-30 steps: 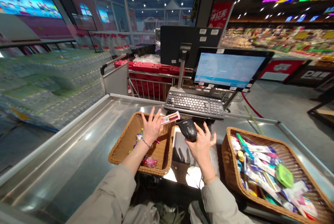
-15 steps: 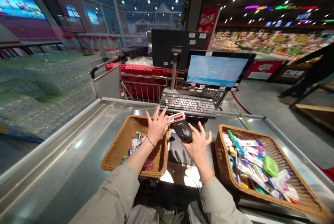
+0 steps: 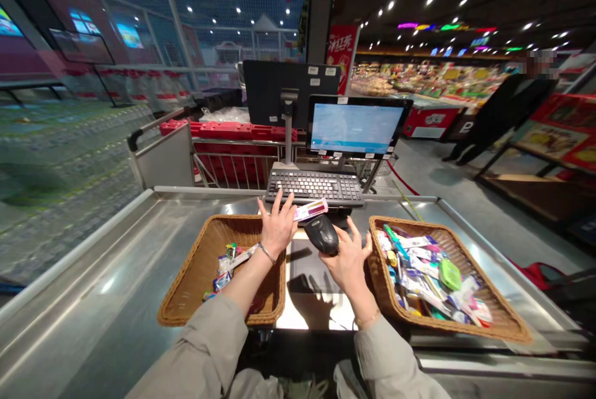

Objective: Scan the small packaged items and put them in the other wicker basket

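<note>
My left hand (image 3: 278,226) grips one end of a slim white-and-pink package (image 3: 311,210) with a dark red strip, its upper fingers spread near the keyboard's front edge. In my right hand (image 3: 350,257) is a black barcode scanner (image 3: 322,234), its head just below the package; the other fingers stick out, and its handle is hidden by the hand. Under my left forearm, the left wicker basket (image 3: 186,281) holds several small packages (image 3: 226,275). To the right of my right hand stands another wicker basket (image 3: 378,275), filled with toothbrush-like packs and a green case (image 3: 450,274).
A keyboard (image 3: 316,186) and a lit screen (image 3: 356,128) stand behind the hands, beside a second monitor (image 3: 291,92) seen from the back. A metal counter rim (image 3: 84,250) runs along the left. Beyond the counter are a trolley (image 3: 162,154) and a person (image 3: 496,107) in dark clothes.
The camera view has turned to the right, so the screens and baskets sit further left. Both hands keep hold of the package and the scanner, nearly unmoved relative to each other.
</note>
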The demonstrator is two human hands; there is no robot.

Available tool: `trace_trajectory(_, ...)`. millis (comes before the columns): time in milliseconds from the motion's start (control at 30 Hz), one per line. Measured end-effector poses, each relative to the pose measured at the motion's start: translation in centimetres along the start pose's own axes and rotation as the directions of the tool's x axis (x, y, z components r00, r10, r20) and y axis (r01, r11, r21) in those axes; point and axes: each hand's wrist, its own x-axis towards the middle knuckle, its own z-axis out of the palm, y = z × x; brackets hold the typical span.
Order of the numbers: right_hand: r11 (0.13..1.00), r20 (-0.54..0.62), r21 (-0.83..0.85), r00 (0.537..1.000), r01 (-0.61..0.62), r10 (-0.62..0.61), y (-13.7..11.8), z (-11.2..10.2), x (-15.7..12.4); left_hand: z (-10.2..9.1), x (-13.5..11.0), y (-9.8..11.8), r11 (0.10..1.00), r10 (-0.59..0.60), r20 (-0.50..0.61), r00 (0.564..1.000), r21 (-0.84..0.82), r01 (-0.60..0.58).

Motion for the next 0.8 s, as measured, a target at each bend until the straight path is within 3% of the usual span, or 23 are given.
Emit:
trace_trajectory(467,0.998,-0.052,-0.036,0.998,-0.048,0.047,2.0,-1.8,-0.5,1.6,1.7,2.2,0.997,0.069,-0.064,0.996,-0.035,-0.071)
trace_trajectory(800,0.981,-0.154,-0.096,0.976,-0.167,0.151,4.6,-3.1,-0.8,2.6,3.3,4.8,0.989,0.114,-0.08,0.99,-0.08,-0.121)
